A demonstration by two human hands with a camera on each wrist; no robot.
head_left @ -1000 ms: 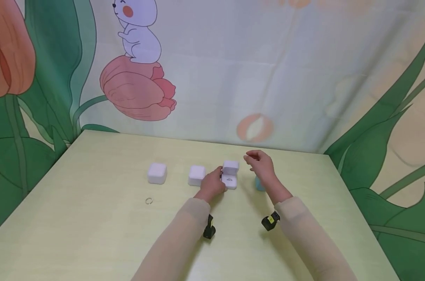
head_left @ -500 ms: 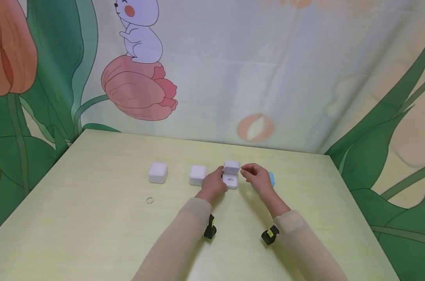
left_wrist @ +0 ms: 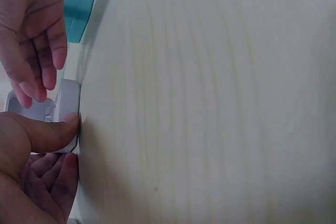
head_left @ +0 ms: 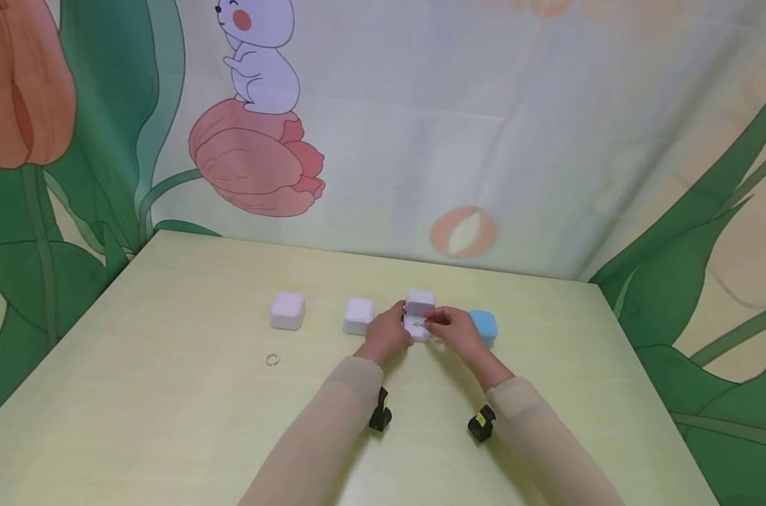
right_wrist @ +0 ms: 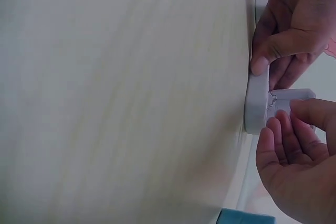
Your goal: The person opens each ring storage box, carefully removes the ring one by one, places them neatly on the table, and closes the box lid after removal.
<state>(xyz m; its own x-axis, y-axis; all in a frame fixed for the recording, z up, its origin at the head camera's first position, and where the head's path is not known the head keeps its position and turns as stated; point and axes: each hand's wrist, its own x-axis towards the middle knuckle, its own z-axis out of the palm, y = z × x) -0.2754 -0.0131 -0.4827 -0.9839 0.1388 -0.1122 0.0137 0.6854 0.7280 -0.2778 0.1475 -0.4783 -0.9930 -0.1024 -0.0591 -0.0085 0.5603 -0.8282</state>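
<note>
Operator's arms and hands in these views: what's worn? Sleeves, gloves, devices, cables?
Left hand and right hand are ungloved. Long, plain pale-beige sleeves: left sleeve, right sleeve. Each wrist carries a small black, boxy device with a yellow patch: left device, right device. No cable is visible; any lettering is too small to read.
</note>
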